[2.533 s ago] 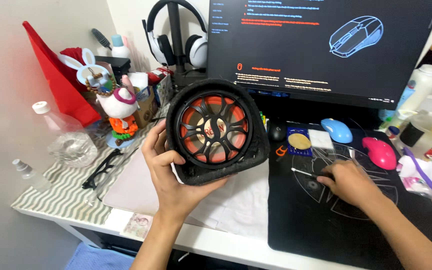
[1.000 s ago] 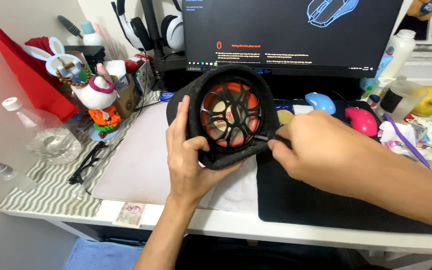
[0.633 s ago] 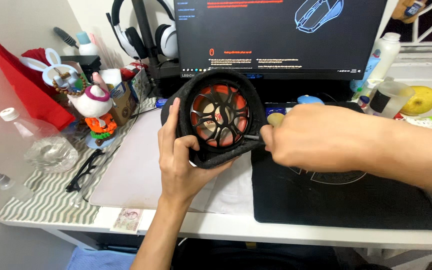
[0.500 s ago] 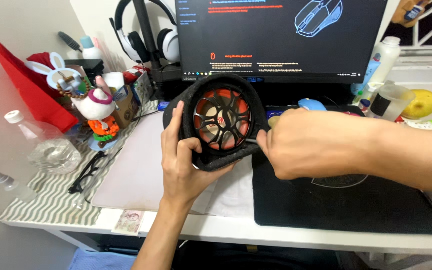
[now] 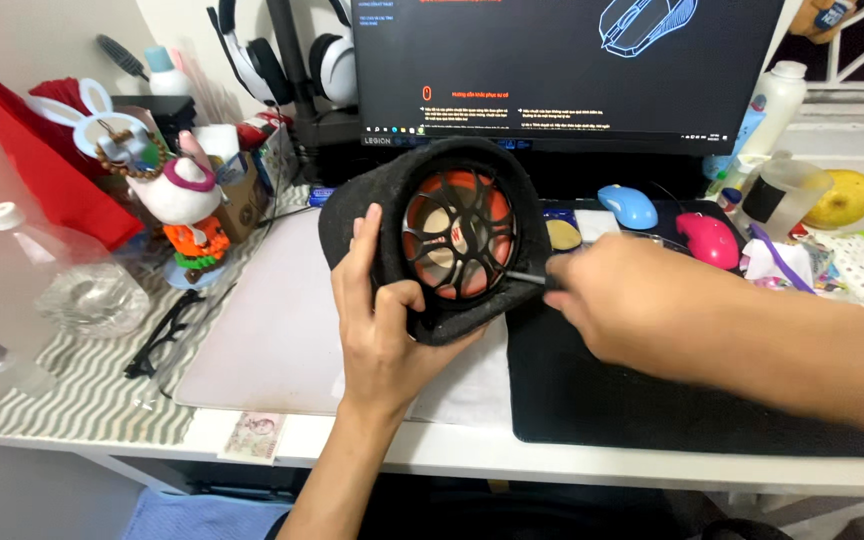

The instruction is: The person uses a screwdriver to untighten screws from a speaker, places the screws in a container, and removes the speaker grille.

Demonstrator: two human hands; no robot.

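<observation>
My left hand (image 5: 382,325) grips a round black fan housing (image 5: 442,235) with an orange rotor behind a black grille, held upright above the desk. My right hand (image 5: 632,310) is closed on a thin screwdriver (image 5: 527,277), whose metal tip touches the right edge of the grille. The handle is hidden inside my fist.
A dark monitor (image 5: 562,70) stands behind. A blue mouse (image 5: 627,205) and a pink mouse (image 5: 707,240) lie on the black desk mat (image 5: 652,400). Figurines (image 5: 177,190), a plastic bottle (image 5: 72,290), glasses (image 5: 162,335) and headphones (image 5: 282,60) crowd the left; bottles and a yellow fruit (image 5: 857,200) sit right.
My right hand picked up the screwdriver from the mat and brought its tip to the fan's right edge. The fan has tilted slightly while my left hand keeps holding it.
</observation>
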